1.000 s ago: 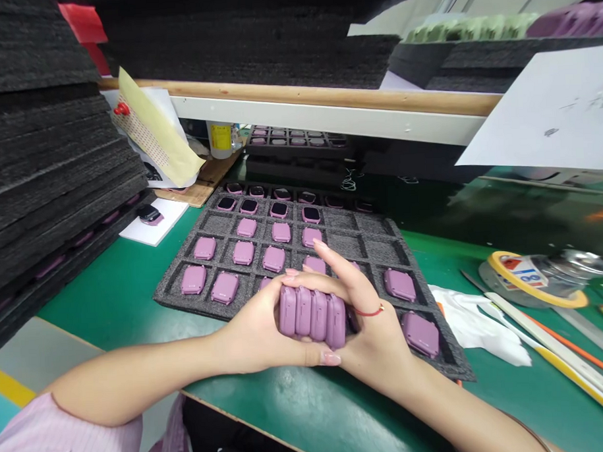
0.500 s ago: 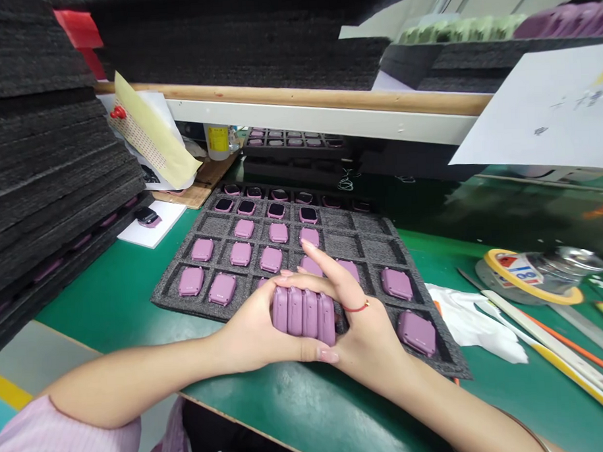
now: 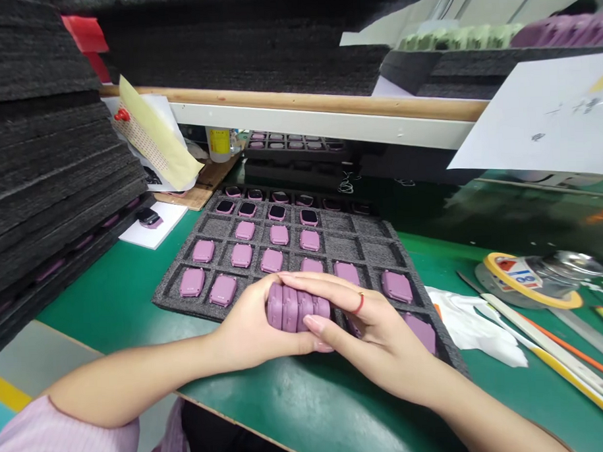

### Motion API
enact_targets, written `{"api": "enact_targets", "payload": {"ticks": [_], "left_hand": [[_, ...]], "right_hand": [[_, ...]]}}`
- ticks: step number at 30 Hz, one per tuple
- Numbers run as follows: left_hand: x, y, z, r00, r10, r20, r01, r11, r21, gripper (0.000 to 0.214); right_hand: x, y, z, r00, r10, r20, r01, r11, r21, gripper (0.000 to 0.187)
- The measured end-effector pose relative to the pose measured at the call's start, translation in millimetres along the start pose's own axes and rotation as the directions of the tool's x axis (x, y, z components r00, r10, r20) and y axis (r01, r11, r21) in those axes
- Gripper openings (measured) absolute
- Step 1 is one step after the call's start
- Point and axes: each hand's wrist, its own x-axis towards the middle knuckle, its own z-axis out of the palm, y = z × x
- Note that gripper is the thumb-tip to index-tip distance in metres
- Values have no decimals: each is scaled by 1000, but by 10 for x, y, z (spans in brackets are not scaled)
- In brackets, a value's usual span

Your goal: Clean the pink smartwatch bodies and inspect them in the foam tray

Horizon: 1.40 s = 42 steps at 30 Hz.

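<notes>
Purple plastic watch cases, pressed side by side into a short row of watch cases (image 3: 294,306), sit between both hands just above the near edge of a dark grey foam tray (image 3: 368,240). The left hand (image 3: 250,328) grips the row from its left end, with the fingers curled over the top and the thumb underneath. The right hand (image 3: 379,332) lies over the row's right end, its fingers stretched across the top and front and clasping the row against the left palm; one finger wears a red ring (image 3: 359,303).

More purple cases lie singly in the tray's square pockets, and some at the far side show dark screens. The tray rests on a green table (image 3: 110,292). A white cloth (image 3: 475,322) lies just to the right of the tray, and a tape roll (image 3: 531,280) is farther right. Stacked foam trays (image 3: 47,169) rise on the left.
</notes>
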Motion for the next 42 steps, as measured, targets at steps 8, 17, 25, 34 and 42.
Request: {"api": "enact_targets", "payload": {"ticks": [8,17,25,34,42], "left_hand": [[-35,-73,-33,961,274,30,-275,960,50,46],[-68,-127,-123,860,489,148,-511,825,242,45],[-47,-119,-71,908,411,77,-416,907,59,48],[16,-119,-45,921,-123,369,352,668,-656,52],[-27,-57,-11,919,-329,218,374,548,-749,31]], "right_hand": [[-70,-44,17,997,41,-72,-38,998,44,76],[-96,-48,-1,996,76,-54,-72,995,70,87],[-88,-9,-13,998,34,-57,-35,999,-5,80],[-52,-45,-38,993,-50,-102,38,992,-121,47],[91,-86,-77,997,20,-70,-15,998,65,23]]}}
